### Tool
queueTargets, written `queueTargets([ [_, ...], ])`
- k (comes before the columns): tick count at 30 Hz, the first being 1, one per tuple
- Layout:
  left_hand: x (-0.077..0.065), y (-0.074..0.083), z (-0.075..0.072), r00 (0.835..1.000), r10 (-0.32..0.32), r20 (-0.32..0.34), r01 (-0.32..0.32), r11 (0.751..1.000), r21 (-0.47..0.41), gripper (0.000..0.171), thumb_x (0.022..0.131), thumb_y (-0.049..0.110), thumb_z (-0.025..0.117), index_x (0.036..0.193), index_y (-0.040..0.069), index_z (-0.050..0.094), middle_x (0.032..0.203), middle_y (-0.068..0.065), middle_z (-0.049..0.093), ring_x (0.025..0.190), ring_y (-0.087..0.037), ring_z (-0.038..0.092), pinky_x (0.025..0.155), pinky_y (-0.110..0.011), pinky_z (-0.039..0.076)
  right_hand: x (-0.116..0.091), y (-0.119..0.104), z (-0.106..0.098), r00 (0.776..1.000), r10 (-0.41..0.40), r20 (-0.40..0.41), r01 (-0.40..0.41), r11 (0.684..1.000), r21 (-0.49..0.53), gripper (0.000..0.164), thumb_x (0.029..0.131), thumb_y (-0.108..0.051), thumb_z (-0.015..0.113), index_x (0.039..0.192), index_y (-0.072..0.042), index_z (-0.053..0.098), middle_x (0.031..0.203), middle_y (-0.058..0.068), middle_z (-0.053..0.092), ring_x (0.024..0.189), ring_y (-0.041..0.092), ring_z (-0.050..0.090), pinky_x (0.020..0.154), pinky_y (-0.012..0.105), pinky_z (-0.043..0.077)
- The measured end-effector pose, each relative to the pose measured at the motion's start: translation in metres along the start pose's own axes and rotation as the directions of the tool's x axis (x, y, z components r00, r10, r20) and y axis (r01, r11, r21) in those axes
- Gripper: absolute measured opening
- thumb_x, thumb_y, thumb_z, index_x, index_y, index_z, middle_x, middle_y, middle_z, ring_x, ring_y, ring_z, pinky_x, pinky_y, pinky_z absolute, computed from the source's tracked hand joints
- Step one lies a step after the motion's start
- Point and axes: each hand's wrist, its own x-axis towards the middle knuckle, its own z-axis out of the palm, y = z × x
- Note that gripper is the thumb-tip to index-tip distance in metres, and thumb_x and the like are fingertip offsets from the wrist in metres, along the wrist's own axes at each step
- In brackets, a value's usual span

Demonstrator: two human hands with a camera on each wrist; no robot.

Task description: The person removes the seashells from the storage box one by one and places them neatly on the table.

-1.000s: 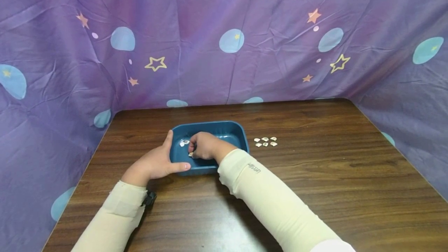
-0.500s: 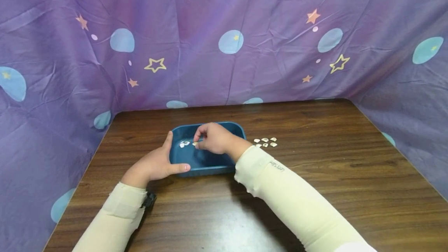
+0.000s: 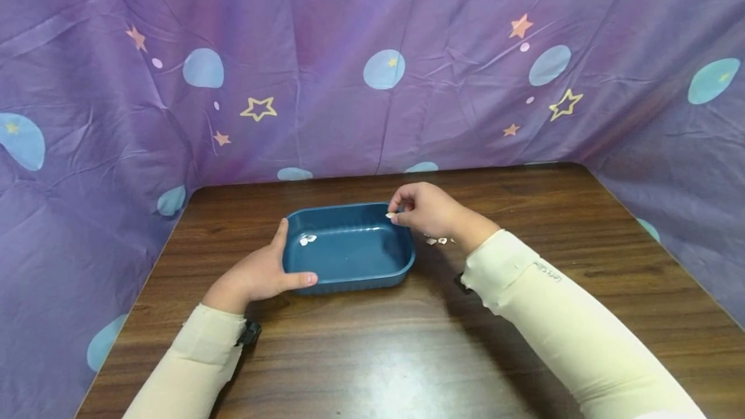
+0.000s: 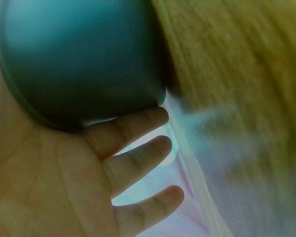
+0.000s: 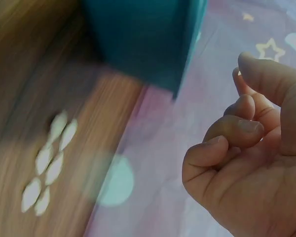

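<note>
My left hand (image 3: 256, 270) braces the left end of a blue plastic tray (image 3: 349, 282), its thumb along the front rim and its index finger up at the back left. In the left wrist view the other fingers (image 4: 143, 160) stretch out straight beside the tray wall. Between thumb and forefinger my right hand (image 3: 427, 209) pinches a small white seashell (image 3: 390, 215), held above the tray's back right corner. Two white shells (image 3: 307, 240) lie inside the tray at the left.
To the right of the tray, several shells (image 5: 49, 158) lie in two rows on the brown wooden table (image 3: 559, 264), partly hidden by my right hand in the head view. A purple patterned cloth (image 3: 326, 83) hangs behind the table and at its sides.
My right hand has lifted a shell from the tray floor and carried it right and back to the tray's far right corner. The left hand stays in place.
</note>
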Motion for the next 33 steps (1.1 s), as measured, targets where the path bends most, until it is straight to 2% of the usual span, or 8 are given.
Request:
queueTargets([
  [7,0.001,-0.002,0.001,1.0,0.008,-0.001,-0.008,1.0,-0.01,0.138,0.087,0.069,0.074,0.166,0.005,-0.018,0.165,-0.038,0.027,0.144,-0.051,0.045,0.115,-0.064,0.04,-0.022,0.046,-0.007,0.998,0.069,0.009,-0.069,0.998,0.001,0.005,0.094,-0.01,0.076,0.093,-0.006,0.074,0.071,-0.001,0.065,0.062,0.012,0.059,0.06,0.029,0.05],
  [13,0.002,-0.003,0.001,1.0,0.028,-0.004,-0.028,1.0,-0.008,0.138,0.087,0.07,0.074,0.166,0.003,-0.018,0.165,-0.038,0.027,0.144,-0.051,0.046,0.114,-0.063,0.041,-0.035,0.068,-0.001,0.993,0.103,0.053,-0.099,0.991,-0.085,0.006,0.092,-0.009,0.078,0.09,-0.008,0.073,0.072,-0.003,0.063,0.071,0.013,0.055,0.069,0.032,0.046],
  [20,0.001,-0.002,0.0,1.0,0.02,-0.01,-0.02,1.0,-0.007,0.138,0.087,0.069,0.075,0.166,0.003,-0.017,0.164,-0.038,0.029,0.143,-0.05,0.047,0.114,-0.062,0.041,-0.041,0.076,0.006,0.987,0.126,0.1,-0.11,0.983,-0.149,0.01,0.09,-0.009,0.08,0.086,-0.011,0.071,0.071,-0.003,0.06,0.067,0.012,0.052,0.066,0.032,0.044],
  [28,0.001,-0.001,0.0,1.0,0.018,-0.014,-0.018,1.0,-0.006,0.137,0.087,0.068,0.075,0.166,0.002,-0.016,0.163,-0.039,0.029,0.143,-0.051,0.047,0.115,-0.063,0.041,-0.04,0.076,0.014,0.99,0.099,0.103,-0.069,0.962,-0.264,0.013,0.088,-0.011,0.082,0.085,-0.013,0.07,0.075,-0.004,0.064,0.071,0.013,0.055,0.071,0.034,0.047],
  [33,0.001,-0.002,0.0,1.0,0.012,-0.015,-0.012,1.0,-0.006,0.137,0.087,0.068,0.075,0.166,0.004,-0.017,0.164,-0.038,0.029,0.143,-0.051,0.047,0.115,-0.063,0.041,-0.039,0.075,0.013,0.99,0.094,0.1,-0.06,0.951,-0.302,0.012,0.087,-0.011,0.082,0.086,-0.013,0.071,0.075,-0.004,0.065,0.071,0.013,0.056,0.073,0.036,0.048],
])
